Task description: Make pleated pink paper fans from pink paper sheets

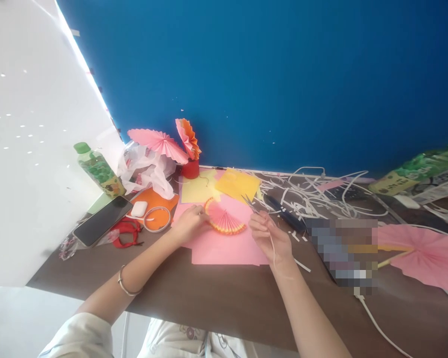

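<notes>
A pleated paper fan (pixel 227 221), pink with a yellow and orange scalloped edge, lies partly spread on pink paper sheets (pixel 229 251). At its left edge, my left hand (pixel 189 224) has its fingers closed on the paper; the fingertips are partly hidden. My right hand (pixel 271 237) is raised just right of the fan, with its fingers wrapped round small scissors (pixel 249 202). The blades point up and left, slightly apart, while the handles are hidden in the palm. A thin white strip (pixel 273 250) hangs from the same hand.
Behind the fan lie yellow paper (pixel 239 183) and a red pot (pixel 190 170) with folded-paper flowers (pixel 160 143). A phone (pixel 102 221), a tape roll (pixel 157 219) and a bottle (pixel 100 169) are at left. Paper strips (pixel 313 191), a dark-handled tool (pixel 285 214) and a pink fan (pixel 425 253) are at right.
</notes>
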Tool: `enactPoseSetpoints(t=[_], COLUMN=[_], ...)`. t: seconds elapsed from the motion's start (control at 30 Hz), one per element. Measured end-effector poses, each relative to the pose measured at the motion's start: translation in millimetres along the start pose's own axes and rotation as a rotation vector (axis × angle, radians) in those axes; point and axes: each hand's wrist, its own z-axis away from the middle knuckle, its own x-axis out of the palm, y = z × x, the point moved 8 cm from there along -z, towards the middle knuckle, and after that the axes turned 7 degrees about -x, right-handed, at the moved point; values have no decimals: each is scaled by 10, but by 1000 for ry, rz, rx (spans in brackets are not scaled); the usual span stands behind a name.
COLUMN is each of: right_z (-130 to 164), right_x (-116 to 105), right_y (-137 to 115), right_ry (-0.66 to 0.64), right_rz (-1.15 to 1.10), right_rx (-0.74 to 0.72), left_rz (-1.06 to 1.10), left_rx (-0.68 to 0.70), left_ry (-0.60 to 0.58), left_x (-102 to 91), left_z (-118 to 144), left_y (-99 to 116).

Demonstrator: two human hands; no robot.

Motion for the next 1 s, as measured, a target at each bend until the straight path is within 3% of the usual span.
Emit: enactPoseSetpoints(t=[0.1,0.23,0.5,0.63,0.8,0.9,1.0], right_z=[-2,-6,-13,-10,60,102,95], right_x=[6,1,24,95,178,222,237], right_y=[-22,-44,66,240,404,458,453], right_ry=[-40,-53,-27,-66,-107,-158,-182], right_rz=[107,125,-4,55,112,187,240], right_rx=[-47,-79,3,134,271,316,291], left_rz=[-58,9,170,311,672,869,1036], left_rx=[103,135,182,92,-110,-201,-194], left_ry=[17,50,-126,-50,93,88,40], left_x=[5,-116,20,-19,-60,10,91], left_z=[73,61,-151,-163,-107,-69,-38], left_y=[170,239,224,173,102,121,196])
